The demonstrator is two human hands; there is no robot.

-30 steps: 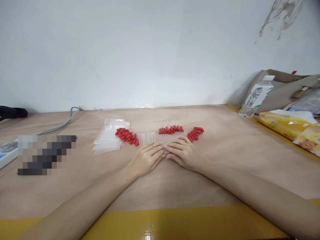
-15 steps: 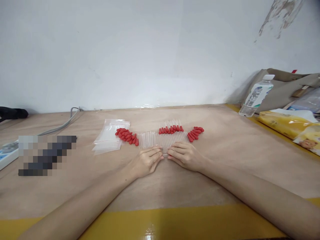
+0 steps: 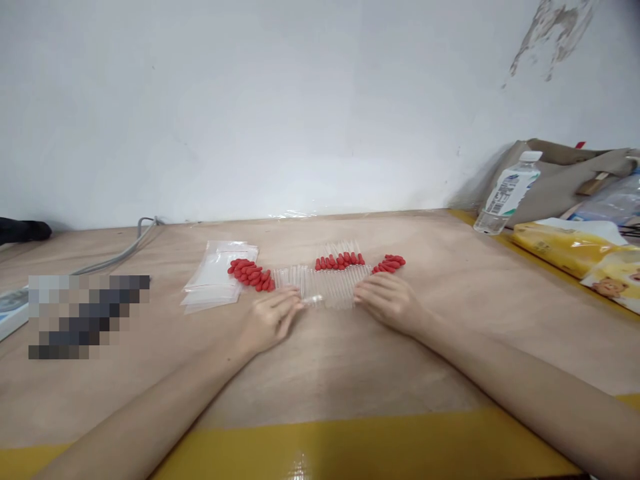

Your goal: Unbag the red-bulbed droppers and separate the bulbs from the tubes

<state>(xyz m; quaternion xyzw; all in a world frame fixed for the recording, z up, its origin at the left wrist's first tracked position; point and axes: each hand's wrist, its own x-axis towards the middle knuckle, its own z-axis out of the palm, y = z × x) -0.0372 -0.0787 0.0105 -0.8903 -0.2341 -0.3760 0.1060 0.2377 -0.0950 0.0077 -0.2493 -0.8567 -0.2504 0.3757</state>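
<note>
Several clear tubes with red bulbs, like droppers [image 3: 345,287], lie side by side on the table between my hands. My left hand [image 3: 274,315] is closed, its fingertips pressed on the near ends of the tubes at the row's left. At the right edge of the row, my right hand [image 3: 387,300] rests with fingers curled together against the tubes. Red bulbs [image 3: 250,274] fan out at the left, more red bulbs [image 3: 390,264] show beyond my right hand, and a third set of bulbs [image 3: 340,261] lies behind the row. My fingers hide some tube ends.
Clear zip bags [image 3: 213,280] lie stacked left of the bulbs. Farther left are a grey cable [image 3: 120,257], a white power strip [image 3: 13,320] and a pixelated dark object [image 3: 93,317]. A water bottle [image 3: 507,193], a yellow tissue pack [image 3: 565,250] and a grey bag [image 3: 560,180] stand at the right.
My hands have moved apart, the left one leftward and the right one rightward. More of the clear tubes between them now shows. The whole view has shifted slightly.
</note>
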